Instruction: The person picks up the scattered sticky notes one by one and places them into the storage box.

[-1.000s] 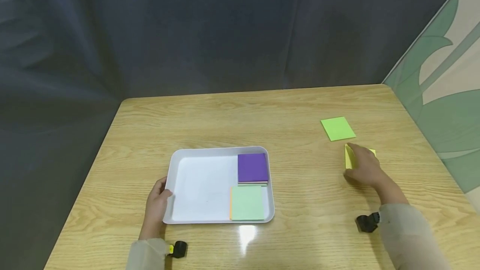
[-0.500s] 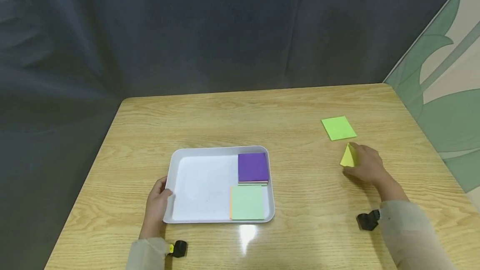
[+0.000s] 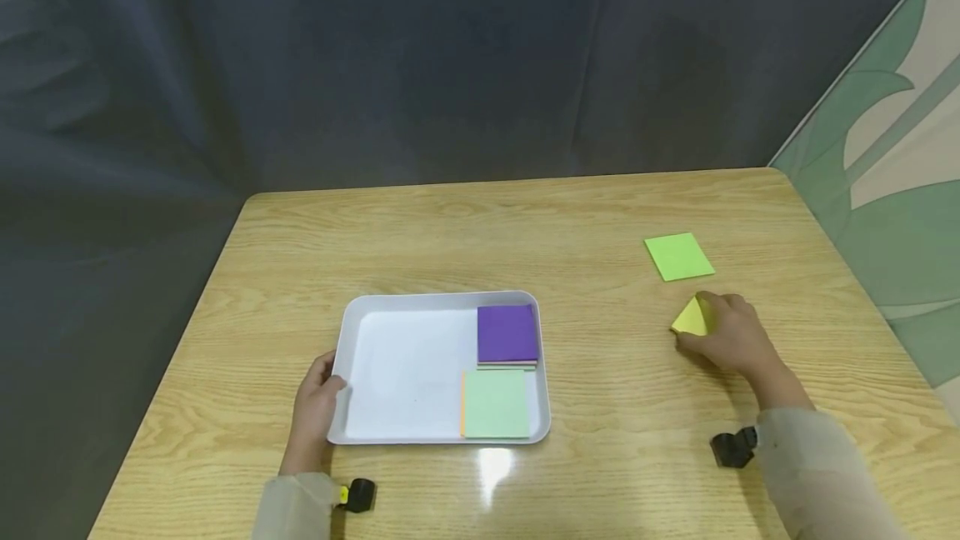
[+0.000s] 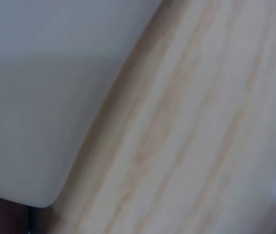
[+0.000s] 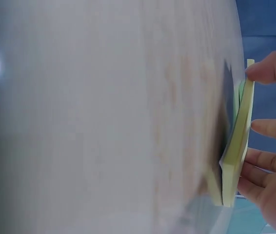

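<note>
My left hand point(image 3: 312, 415) grips the left rim of a white tray point(image 3: 408, 377), thumb over the edge. In the left wrist view the tray's underside or wall point(image 4: 45, 126) fills the upper left, and only a dark sliver of the hand shows. On the right, my right hand point(image 3: 737, 344) holds a yellow sticky note pad point(image 3: 691, 319), turned so that a corner points left. The right wrist view shows the pad point(image 5: 238, 141) tilted off the tabletop, thumb and fingers on its edges. A second pale yellow layer lies against its lower end; whether it is separate I cannot tell.
A lime green sticky note pad point(image 3: 678, 257) lies just beyond my right hand. In the tray's right side sit a purple pad point(image 3: 507, 333) on paler ones and a mint green pad point(image 3: 497, 404) with an orange edge. A dark curtain point(image 3: 480, 65) hangs behind the wooden table point(image 3: 600, 407).
The yellow pad has turned in my right hand, its corner swinging left, and the hand has shifted slightly left and nearer. My left hand and the tray stay put.
</note>
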Demonstrator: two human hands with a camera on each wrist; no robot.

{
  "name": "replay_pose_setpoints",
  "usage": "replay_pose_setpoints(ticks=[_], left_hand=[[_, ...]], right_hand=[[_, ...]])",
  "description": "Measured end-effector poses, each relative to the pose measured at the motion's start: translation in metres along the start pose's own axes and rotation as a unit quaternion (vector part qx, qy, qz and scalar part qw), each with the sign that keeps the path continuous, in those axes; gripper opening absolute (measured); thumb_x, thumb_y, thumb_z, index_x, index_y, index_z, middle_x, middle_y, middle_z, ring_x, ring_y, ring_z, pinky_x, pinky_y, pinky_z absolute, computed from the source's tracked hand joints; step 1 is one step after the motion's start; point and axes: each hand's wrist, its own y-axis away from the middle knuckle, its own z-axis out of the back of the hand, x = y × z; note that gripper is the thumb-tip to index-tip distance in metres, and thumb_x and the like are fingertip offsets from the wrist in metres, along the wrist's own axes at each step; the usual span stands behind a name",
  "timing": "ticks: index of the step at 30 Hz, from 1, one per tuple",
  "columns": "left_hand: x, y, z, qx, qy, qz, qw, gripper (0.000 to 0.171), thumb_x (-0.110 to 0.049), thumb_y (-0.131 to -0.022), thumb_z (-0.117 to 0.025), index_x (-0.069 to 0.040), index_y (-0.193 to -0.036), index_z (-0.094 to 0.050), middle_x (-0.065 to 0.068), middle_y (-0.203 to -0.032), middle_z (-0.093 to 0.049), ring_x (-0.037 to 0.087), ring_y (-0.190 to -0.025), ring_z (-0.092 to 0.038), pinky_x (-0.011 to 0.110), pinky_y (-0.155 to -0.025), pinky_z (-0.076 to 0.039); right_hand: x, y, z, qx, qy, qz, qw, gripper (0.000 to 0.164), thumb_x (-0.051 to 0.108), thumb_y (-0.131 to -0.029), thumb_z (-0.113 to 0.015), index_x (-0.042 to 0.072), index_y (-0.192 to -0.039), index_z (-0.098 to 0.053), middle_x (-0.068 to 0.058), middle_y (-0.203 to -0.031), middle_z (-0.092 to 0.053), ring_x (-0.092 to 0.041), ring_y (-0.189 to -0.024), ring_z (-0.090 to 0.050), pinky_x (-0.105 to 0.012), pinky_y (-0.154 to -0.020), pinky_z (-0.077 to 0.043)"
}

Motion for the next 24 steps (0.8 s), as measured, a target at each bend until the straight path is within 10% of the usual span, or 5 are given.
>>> replay_pose_setpoints(ticks=[24], left_hand=[[0.001, 0.0, 0.0, -0.003, -0.005, 0.003, 1.0, 0.046, -0.002, -0.08, -0.035, -0.003, -0.126, -0.036, 0.02, -0.131, -0.037, 0.032, -0.115, -0.033, 0.051, -0.099, -0.025]], right_hand=[[0.059, 0.003, -0.014, -0.019, -0.016, 0.067, 0.997, 0.073, 0.034, -0.07, -0.067, -0.006, -0.123, -0.037, -0.034, -0.116, -0.037, -0.043, -0.097, -0.037, -0.058, -0.072, -0.04]])
